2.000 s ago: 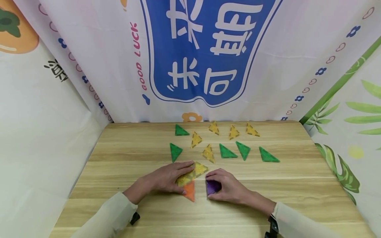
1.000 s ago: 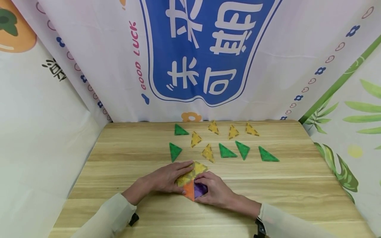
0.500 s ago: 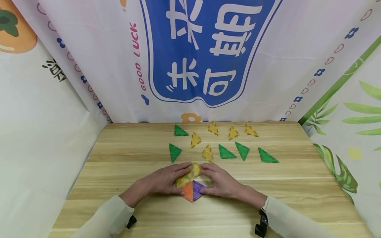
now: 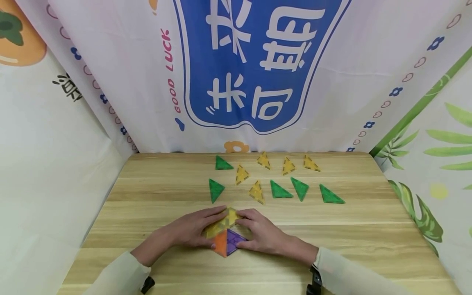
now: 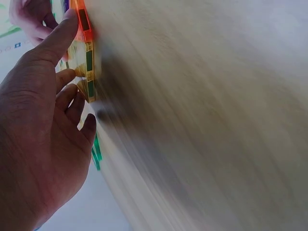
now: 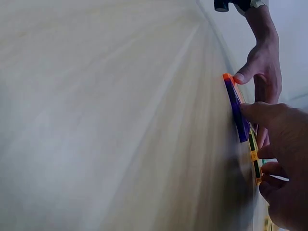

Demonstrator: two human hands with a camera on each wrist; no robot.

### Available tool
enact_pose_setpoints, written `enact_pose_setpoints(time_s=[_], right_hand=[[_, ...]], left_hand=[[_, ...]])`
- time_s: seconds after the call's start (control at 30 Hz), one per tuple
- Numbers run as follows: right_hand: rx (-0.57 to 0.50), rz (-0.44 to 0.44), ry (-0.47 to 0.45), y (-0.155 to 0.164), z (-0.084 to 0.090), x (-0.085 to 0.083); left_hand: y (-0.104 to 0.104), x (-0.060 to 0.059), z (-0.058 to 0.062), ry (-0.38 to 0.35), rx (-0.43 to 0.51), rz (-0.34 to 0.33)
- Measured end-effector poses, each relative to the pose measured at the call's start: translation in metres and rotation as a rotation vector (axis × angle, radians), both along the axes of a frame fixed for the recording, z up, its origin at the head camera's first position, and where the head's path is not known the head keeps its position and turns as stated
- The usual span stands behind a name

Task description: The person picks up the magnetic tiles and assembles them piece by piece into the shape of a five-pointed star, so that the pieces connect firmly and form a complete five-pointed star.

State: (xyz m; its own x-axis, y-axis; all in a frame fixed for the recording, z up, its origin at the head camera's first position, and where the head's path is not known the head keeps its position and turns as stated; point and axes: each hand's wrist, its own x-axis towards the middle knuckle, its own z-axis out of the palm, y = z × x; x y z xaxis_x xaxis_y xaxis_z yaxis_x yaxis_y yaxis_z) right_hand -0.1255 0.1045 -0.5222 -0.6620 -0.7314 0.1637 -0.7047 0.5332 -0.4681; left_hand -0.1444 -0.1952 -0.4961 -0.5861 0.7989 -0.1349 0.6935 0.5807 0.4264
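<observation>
Both hands hold a flat group of joined translucent magnetic tiles at the table's middle. Yellow triangles (image 4: 232, 216) form its far part; an orange triangle (image 4: 221, 243) and a purple triangle (image 4: 233, 241) meet along one edge on the near side. My left hand (image 4: 189, 227) has its thumb on the orange tile and its fingers over the yellow ones. From the other side, my right hand (image 4: 263, 231) puts its thumb on the purple tile and fingers at the yellow edge. The right wrist view shows the purple tile's edge (image 6: 235, 106) under the thumb.
Loose yellow triangles (image 4: 257, 191) and green triangles (image 4: 281, 189) lie scattered over the far half of the wooden table (image 4: 155, 184). A printed cloth (image 4: 147, 73) hangs behind the far edge. Black straps with devices (image 4: 314, 282) sit at the wrists.
My right hand has brought the purple tile left against the orange one, then spread its fingers to the yellow edge. Both hands and the joined tiles have shifted left and slightly nearer.
</observation>
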Motion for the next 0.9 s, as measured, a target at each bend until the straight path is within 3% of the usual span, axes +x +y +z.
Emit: enact_pose_setpoints(time_s=[0.17, 0.47, 0.73, 0.9], right_hand=[[0.024, -0.007, -0.006, -0.014, 0.0, 0.003], [0.014, 0.004, -0.005, -0.044, -0.001, 0.004], [-0.004, 0.019, 0.019, -0.074, -0.006, -0.003], [-0.007, 0.024, 0.021, -0.093, -0.008, -0.01]], left_hand=[[-0.014, 0.004, -0.001, 0.005, 0.016, 0.004], [-0.047, 0.012, -0.003, -0.071, 0.05, 0.113], [-0.083, 0.016, -0.007, 0.017, 0.125, 0.161], [-0.101, 0.014, -0.008, 0.014, 0.142, 0.195]])
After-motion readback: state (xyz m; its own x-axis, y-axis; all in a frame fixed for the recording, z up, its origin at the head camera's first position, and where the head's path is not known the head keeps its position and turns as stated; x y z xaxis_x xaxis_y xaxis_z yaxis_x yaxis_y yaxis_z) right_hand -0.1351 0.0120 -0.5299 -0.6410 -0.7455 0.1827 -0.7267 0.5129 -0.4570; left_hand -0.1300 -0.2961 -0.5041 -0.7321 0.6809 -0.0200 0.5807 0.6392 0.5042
